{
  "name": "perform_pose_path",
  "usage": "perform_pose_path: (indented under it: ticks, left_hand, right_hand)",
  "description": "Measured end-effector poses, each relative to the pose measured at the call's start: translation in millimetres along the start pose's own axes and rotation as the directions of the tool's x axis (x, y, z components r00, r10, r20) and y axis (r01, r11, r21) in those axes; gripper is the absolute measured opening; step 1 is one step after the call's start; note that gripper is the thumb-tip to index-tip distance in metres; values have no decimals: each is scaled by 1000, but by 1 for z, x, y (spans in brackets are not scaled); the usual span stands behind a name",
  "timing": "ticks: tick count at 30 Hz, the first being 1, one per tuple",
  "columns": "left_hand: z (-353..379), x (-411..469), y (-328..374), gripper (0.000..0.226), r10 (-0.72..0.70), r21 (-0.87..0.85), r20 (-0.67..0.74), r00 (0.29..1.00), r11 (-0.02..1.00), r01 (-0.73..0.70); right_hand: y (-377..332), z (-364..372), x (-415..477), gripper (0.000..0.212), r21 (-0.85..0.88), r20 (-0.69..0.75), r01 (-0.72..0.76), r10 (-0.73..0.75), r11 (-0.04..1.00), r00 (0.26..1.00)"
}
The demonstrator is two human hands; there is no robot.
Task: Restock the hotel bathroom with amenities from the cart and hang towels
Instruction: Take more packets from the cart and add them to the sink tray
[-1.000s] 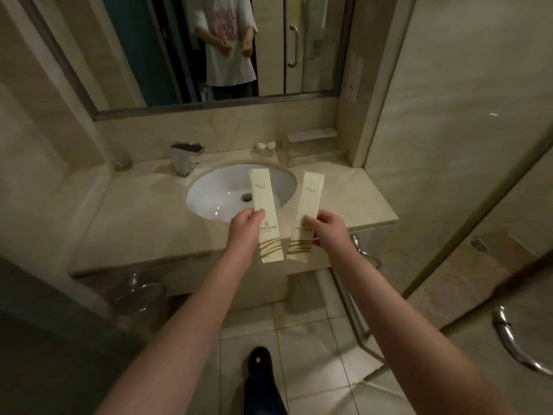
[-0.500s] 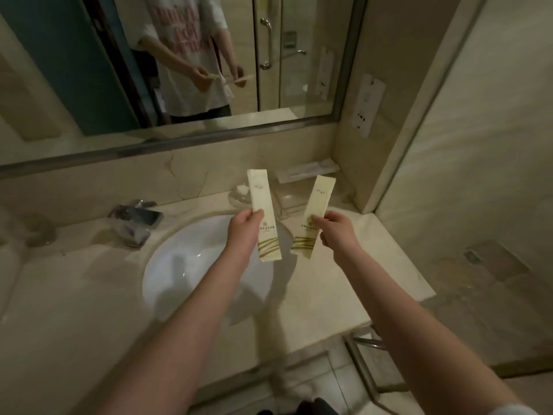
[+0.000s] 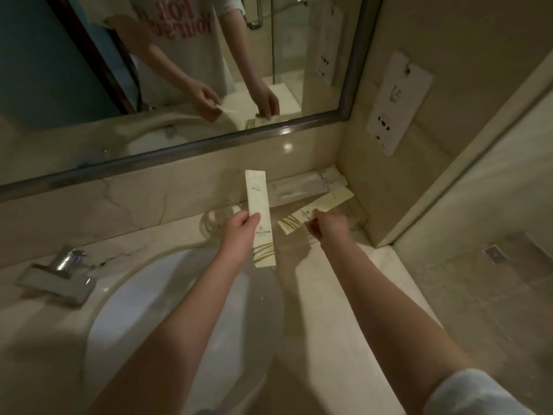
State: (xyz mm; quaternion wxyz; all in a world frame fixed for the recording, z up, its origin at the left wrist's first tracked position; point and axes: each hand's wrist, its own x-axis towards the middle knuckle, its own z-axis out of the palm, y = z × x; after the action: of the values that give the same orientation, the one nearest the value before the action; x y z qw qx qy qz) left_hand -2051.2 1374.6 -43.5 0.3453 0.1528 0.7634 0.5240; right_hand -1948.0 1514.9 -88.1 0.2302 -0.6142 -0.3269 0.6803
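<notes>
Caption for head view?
Left hand holds a packet by the sink; right hand holds a second packet angled toward the corner.

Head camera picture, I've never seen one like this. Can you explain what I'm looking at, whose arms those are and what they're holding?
There is no machine here. The camera sits on a person's head and looks down, so the two bare arms are the wearer's own. They stand at a bathroom counter with a white sink and a metal faucet; the mirror reflects them. The left hand pinches the left packet, a cream sleeve held upright. The right hand pinches the matching right packet, tilted towards the back corner, where clear-wrapped items lie. What the packets contain cannot be read.
</notes>
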Motion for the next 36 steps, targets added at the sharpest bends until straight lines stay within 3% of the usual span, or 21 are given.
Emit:
perform_pose_path:
  ticks: [7,15,20,25,29,32,34,36]
  left_hand:
    - [6,35,-1,22,-26,45,12,1000,999,26]
    - [6,55,-3,19,-46,54,22,999,998,45]
    - [7,59,-7,21,-56,56,55,997,997,53]
    - [12,61,-10,22,-64,109,113,991,993,52]
    - [23,57,-3,19,-74,212,275,959,977,15]
    - [41,51,4,17,-116,335,420,900,941,-35]
    - [52,48,2,14,-113,351,442,890,935,-56]
    - [61,47,-2,14,-81,376,410,908,922,-88]
  right_hand:
    - [-8,26,45,27,104,-48,-114,119,988,992]
    - [-1,32,55,22,41,58,-17,15,999,998]
    - [0,36,72,23,-167,-31,-80,76,983,997]
    - [-4,27,63,29,-309,-33,9,-20,951,999]
    - [-14,11,29,24,-194,179,204,-170,959,969]
    - [-15,-8,11,22,-134,348,236,-178,962,921]
    - [-14,-20,10,27,-116,314,226,-181,967,932]
    - [-12,-30,15,30,-89,183,191,-172,978,968]
